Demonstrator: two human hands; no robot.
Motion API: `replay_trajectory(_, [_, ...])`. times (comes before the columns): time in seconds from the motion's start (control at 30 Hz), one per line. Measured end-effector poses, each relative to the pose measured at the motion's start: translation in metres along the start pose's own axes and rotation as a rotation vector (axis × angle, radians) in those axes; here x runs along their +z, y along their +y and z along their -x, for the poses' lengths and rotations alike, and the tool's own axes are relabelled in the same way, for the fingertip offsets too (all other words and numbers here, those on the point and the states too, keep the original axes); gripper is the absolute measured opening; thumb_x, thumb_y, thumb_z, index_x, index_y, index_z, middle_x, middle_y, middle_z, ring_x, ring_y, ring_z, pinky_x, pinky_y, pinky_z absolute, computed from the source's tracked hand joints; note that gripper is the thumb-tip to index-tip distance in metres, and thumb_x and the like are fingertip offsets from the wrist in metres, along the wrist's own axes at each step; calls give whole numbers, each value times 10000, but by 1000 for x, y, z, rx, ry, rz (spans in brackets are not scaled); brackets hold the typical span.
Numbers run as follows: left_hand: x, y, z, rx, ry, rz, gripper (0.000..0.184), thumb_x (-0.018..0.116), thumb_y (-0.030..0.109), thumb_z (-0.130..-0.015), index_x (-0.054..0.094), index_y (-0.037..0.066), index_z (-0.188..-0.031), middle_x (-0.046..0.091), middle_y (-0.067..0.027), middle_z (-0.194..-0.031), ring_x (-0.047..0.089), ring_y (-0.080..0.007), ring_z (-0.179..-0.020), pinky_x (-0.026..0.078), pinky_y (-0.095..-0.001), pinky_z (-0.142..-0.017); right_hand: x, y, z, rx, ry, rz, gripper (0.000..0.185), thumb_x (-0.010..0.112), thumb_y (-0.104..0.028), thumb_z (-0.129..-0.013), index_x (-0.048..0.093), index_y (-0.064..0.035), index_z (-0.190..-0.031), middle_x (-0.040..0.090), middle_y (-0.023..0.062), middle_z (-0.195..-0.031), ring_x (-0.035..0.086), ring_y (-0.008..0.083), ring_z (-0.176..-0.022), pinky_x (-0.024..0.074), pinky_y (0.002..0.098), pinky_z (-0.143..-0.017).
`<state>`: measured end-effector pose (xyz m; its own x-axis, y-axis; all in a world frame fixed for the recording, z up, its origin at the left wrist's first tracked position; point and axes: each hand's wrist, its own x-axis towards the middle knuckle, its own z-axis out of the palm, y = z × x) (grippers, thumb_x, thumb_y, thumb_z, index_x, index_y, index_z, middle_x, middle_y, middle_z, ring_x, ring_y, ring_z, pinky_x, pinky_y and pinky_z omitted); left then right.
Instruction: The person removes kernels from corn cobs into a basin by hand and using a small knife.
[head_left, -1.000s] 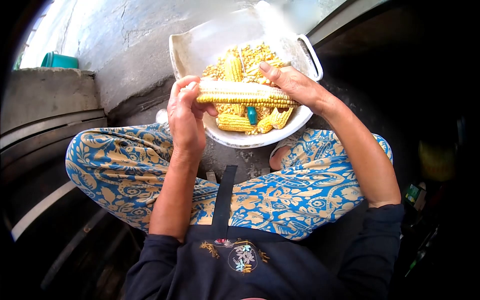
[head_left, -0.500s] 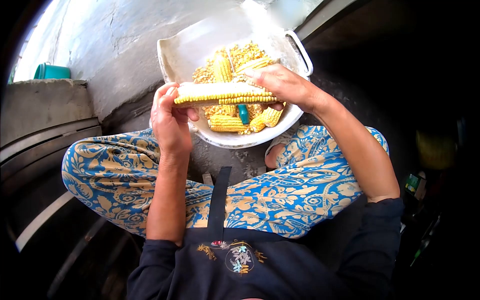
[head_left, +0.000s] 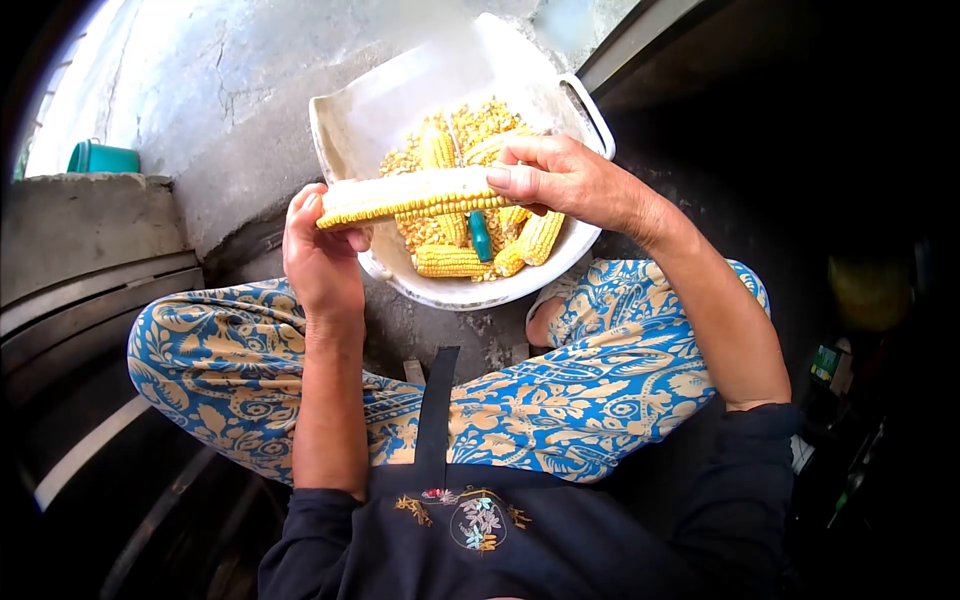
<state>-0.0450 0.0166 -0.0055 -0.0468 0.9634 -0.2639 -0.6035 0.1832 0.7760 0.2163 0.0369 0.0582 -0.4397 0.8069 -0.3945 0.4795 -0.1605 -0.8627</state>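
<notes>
One corn cob (head_left: 410, 196) over white basin (head_left: 385, 105), long axis left to right, right end slightly higher in view. Left hand (head_left: 322, 265) curled round left end; right hand (head_left: 590, 190) clamped on other end, thumb pressing; right forearm (head_left: 712, 310) slants inward.

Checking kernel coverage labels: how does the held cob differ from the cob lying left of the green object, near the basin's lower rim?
Kernels: the held cob has a broad pale band; the lying cob shows yellow kernels across its visible face.
Support: the left hand and right hand hold the held cob; the lying cob is in the basin.
Shared: rowed yellow kernels.
</notes>
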Motion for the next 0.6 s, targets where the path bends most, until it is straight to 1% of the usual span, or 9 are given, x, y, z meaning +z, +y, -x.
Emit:
replay_trajectory(0.03, [1,-1,0,-5,3,8,218,479,195,-860,522,38,-1004,631,-158,-911,501,-172,-508,440,-295,-558,1,2,-1,-2,5,2,445,537,-492,-850,584,-58,-765,547,31,-634,524,96,-595,424,240,-548])
replay_trajectory(0.1, [4,-1,2,4,1,-1,220,479,195,-852,521,46,-1008,625,-174,-923,502,-181,-506,444,-299,-557,7,13,-6,-124,72,-165,416,494,-452,-885,584,-61,-774,544,22,-643,519,96,-599,419,243,-542])
replay_trajectory(0.13, [6,-1,3,16,15,-9,222,478,188,-849,519,46,-1014,618,-191,-936,503,-188,-510,443,-297,-545,8,20,-9,-217,141,-105,389,452,-409,-911,586,-66,-784,545,13,-654,517,92,-616,426,247,-552])
replay_trajectory(0.23, [7,2,3,31,19,-19,226,481,189,-844,517,45,-1015,613,-201,-945,499,-189,-512,440,-293,-535,8,17,-10,-297,183,-136,397,441,-398,-914,591,-52,-788,533,12,-623,498,75,-551,419,221,-503])
replay_trajectory(0.3, [9,3,3,55,28,10,225,487,195,-841,520,43,-1003,614,-197,-943,494,-186,-511,437,-291,-534,0,3,0,57,27,-449,402,439,-378,-911,604,-30,-795,535,18,-593,471,56,-473,392,190,-436])
replay_trajectory(0.4, [6,2,1,55,15,37,224,494,202,-837,524,42,-991,616,-194,-938,489,-182,-506,436,-290,-534,-6,-5,4,97,40,-495,399,457,-364,-902,615,-8,-815,543,22,-570,435,38,-412,355,165,-390])
replay_trajectory(0.43, [4,2,1,56,24,50,214,494,202,-840,526,43,-980,619,-184,-931,495,-180,-512,440,-288,-536,-9,-6,6,88,-3,-521,350,484,-338,-890,620,-16,-885,577,22,-628,455,31,-448,370,158,-416])
replay_trajectory(0.53, [3,2,-2,66,66,48,206,493,201,-844,525,43,-973,622,-174,-927,507,-178,-529,446,-283,-538,-12,-9,6,49,-32,-364,327,504,-330,-888,603,-20,-923,550,-3,-644,457,24,-471,379,150,-431])
replay_trajectory(0.6, [2,2,-2,64,53,47,205,493,200,-846,523,43,-973,623,-170,-925,512,-177,-537,448,-279,-539,-9,-9,7,61,-56,-351,290,533,-286,-875,600,-22,-975,547,-15,-667,456,18,-491,379,144,-448])
